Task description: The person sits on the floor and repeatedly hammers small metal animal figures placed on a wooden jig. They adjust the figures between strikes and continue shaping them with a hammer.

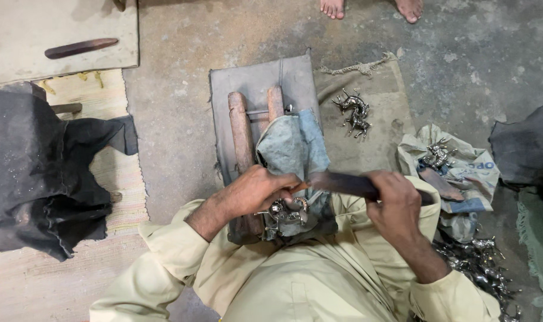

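My left hand (256, 191) grips a small shiny metal animal figurine (286, 211) and presses it against a cloth-wrapped wooden clamp (243, 134) in front of my lap. In my right hand (395, 206) is a long dark flat file (343, 183), held by its right end. The file's tip lies across the figurine beside my left fingers. A blue-grey cloth (295, 146) drapes over the clamp's right bar.
Two finished metal deer (353, 112) lie on burlap beyond the clamp. More figurines (439, 156) rest on a printed sack at right, and a pile (480, 268) sits by my right elbow. Black cloth (39, 167) lies left. Another person's bare feet (370, 8) stand at top.
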